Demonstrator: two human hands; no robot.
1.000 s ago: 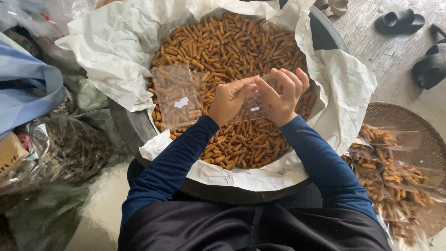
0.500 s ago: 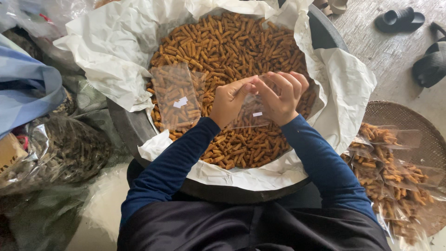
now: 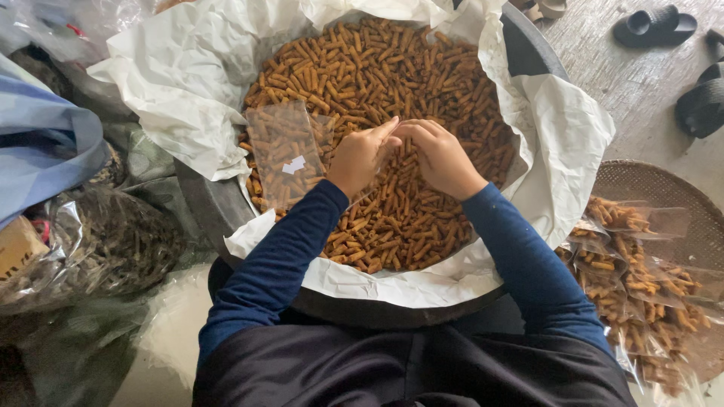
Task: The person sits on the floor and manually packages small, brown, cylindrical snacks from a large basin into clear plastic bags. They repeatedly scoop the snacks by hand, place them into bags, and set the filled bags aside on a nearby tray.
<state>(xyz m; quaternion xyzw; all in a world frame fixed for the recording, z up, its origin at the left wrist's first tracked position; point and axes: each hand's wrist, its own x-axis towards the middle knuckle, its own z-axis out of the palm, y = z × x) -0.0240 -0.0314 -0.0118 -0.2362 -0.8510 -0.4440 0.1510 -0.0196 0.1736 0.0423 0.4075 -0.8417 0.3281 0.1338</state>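
A wide dark basin (image 3: pixel 528 53) lined with white paper (image 3: pixel 181 90) holds a heap of brown fried snack sticks (image 3: pixel 392 68). My left hand (image 3: pixel 360 157) and my right hand (image 3: pixel 443 157) are pressed together just above the heap, knuckles up and fingertips touching. Both pinch a small clear bag (image 3: pixel 371 194), which is mostly hidden under my palms. A stack of empty clear bags (image 3: pixel 285 154) with a white label lies on the sticks, just left of my left hand.
A round woven tray (image 3: pixel 664 188) at the right carries several filled clear bags (image 3: pixel 633 279) of the sticks. Dark sandals (image 3: pixel 652 26) lie on the floor at top right. Crinkled plastic bags (image 3: pixel 98 241) and blue cloth (image 3: pixel 38 143) crowd the left side.
Both hands have turned from palms-up to knuckles-up and dropped closer to the sticks. The small clear bag, earlier plain between my fingers, is now mostly covered.
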